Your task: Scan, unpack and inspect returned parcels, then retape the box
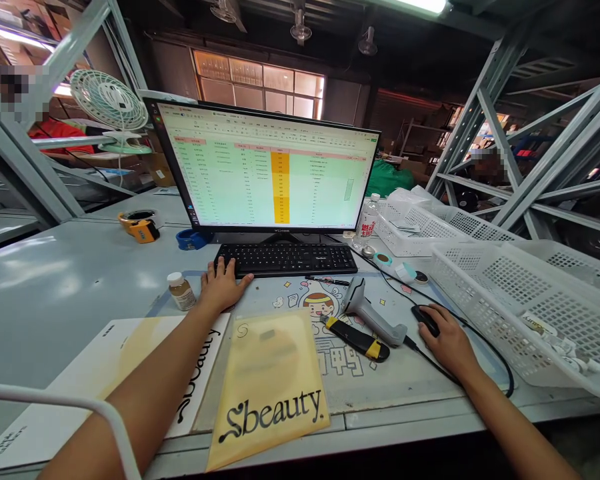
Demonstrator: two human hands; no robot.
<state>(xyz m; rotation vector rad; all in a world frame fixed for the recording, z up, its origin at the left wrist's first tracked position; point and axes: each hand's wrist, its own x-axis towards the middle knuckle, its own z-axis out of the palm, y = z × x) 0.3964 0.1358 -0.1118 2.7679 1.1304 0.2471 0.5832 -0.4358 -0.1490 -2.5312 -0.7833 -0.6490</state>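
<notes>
My left hand (223,285) lies with its fingers spread over the left end of a black keyboard (290,260). Around a black computer mouse (426,321), my right hand (446,339) is closed on the printed desk mat. Behind the keyboard a monitor (230,180) shows a spreadsheet with an orange column. Between my arms are a grey barcode scanner (375,313), a black and yellow utility knife (357,338) and a pen (327,281). A yellow translucent pouch marked "Sbeauty" (275,380) lies in front, partly beside a white printed sheet (125,353) under my left forearm.
White perforated baskets (510,293) line the right side, one with small white items inside. A small capped bottle (181,291) stands by my left wrist. Tape rolls (139,225) and a blue tape dispenser (194,239) sit at left. A green fan (109,100) is clipped on the rack.
</notes>
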